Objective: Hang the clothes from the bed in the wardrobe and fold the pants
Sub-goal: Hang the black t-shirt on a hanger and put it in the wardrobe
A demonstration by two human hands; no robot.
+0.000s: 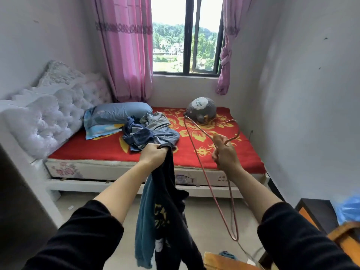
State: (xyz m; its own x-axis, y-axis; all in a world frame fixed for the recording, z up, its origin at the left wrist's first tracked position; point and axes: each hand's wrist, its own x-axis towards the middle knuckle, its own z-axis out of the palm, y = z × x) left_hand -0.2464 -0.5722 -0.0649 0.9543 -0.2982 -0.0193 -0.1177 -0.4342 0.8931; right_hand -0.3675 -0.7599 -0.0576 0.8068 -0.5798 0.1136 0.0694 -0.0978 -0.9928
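Your left hand (153, 155) is clenched on the bunched top of a dark shirt (169, 207), which hangs down in front of you. Your right hand (224, 154) is curled round a pink hanger (234, 237) near its hook. You look to be at the step of dressing the hanger, so next find the shirt's neck opening and feed one hanger shoulder through it. Beyond, more clothes (150, 133) lie piled on the bed (214, 158).
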